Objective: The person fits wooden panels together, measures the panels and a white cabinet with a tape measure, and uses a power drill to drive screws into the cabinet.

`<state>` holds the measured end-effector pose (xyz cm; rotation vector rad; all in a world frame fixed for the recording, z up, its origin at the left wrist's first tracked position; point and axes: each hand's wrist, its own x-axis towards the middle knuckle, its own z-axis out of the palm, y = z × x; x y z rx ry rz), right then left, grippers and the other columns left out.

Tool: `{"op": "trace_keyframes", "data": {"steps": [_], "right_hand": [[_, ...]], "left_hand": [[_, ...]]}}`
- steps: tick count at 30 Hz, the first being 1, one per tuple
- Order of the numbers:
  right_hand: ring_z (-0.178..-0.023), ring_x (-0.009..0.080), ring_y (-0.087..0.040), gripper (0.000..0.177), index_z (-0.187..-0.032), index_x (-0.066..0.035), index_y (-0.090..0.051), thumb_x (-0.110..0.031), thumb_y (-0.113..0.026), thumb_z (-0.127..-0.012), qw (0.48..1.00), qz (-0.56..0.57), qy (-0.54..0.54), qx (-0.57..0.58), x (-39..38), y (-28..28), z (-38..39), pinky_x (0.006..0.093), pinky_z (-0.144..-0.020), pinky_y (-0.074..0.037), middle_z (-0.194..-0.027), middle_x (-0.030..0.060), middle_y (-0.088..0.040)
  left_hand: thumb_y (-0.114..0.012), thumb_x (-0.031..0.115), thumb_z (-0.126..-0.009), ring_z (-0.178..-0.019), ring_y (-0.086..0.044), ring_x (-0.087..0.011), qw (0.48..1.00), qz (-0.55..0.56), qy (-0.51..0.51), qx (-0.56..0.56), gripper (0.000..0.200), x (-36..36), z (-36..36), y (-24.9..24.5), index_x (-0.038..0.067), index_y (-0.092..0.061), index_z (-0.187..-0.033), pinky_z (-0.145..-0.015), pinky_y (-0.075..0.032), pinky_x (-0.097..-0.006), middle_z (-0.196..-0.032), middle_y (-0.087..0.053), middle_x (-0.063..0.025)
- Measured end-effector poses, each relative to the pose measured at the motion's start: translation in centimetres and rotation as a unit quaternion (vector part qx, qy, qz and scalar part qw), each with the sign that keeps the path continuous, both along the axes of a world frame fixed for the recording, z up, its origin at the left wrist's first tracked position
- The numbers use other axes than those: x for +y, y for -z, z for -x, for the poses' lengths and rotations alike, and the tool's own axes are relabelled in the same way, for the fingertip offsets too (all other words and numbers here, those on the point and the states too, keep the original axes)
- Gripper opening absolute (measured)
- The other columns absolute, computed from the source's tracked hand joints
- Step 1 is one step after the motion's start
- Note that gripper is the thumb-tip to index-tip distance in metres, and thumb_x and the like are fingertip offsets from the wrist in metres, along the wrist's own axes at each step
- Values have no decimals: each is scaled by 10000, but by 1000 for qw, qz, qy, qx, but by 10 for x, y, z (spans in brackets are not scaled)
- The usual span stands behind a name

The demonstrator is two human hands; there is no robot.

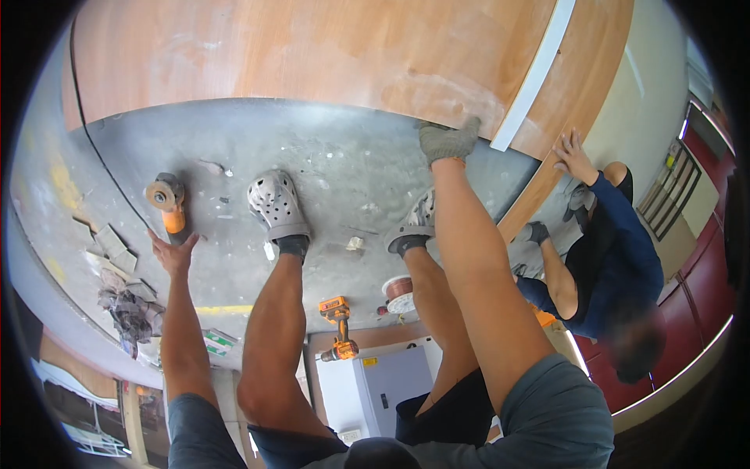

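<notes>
Down on the floor (pixel 336 187), I have the left hand (pixel 174 252) around the tail of the angle grinder (pixel 173 217) and the gloved right hand (pixel 449 143) gripping the wooden panel (pixel 312 55) edge; the black cable (pixel 87 131), if snagged, could swing the disc (pixel 162 195) shoeward.

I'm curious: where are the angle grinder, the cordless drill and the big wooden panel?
Angle grinder (pixel 173 219): head view, on its orange body.
Cordless drill (pixel 342 329): head view, on its grip.
Wooden panel (pixel 305 53): head view, on its broad face.
</notes>
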<state>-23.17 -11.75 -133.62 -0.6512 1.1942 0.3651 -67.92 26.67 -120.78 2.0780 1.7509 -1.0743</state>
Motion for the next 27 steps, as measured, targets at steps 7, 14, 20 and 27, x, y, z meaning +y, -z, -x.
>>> {"op": "trace_keyframes", "data": {"steps": [7, 14, 20, 27], "right_hand": [[-1329, 313, -337, 711, -1377, -111, -381, -591, -412, -853, 988, 12, 120, 93, -20, -59, -44, 531, -1075, -279, -1455, 119, -334], [-1332, 275, -338, 698, -1345, -167, -447, -619, -453, -813, 976, -67, 202, 50, -66, -40, -74, 510, -1066, -304, -1434, 64, -387], [-1251, 255, -405, 655, -1284, -164, -497, -603, -506, -798, 984, -69, 165, -12, -108, 11, -95, 463, -1039, -338, -1342, 42, -470], [-1278, 273, -373, 752, -1358, -161, -432, -689, -419, -824, 972, -54, 228, -34, -108, 48, -64, 473, -1056, -310, -1408, 58, -405]], "left_hand": [[-553, 241, -929, -1256, -410, -282, 939, 160, -138, -273, 533, -80, -193, -41, -1, -371, -1367, -1050, -301, -354, -1362, -434, -191], [-226, 788, -803, -1404, -164, -301, 534, 216, -732, -363, 1015, -211, -396, 39, 2, -197, -1445, -1130, -59, -519, -1511, -203, -163], [-205, 741, -841, -1371, -252, -300, 323, 202, -782, -494, 929, -306, -448, 136, 14, -274, -1415, -1123, -149, -502, -1478, -300, -136], [-398, 553, -883, -1314, -359, -294, 262, 263, -790, -488, 663, -358, -464, 172, 91, -414, -1358, -1073, -271, -479, -1418, -414, -108]]}}
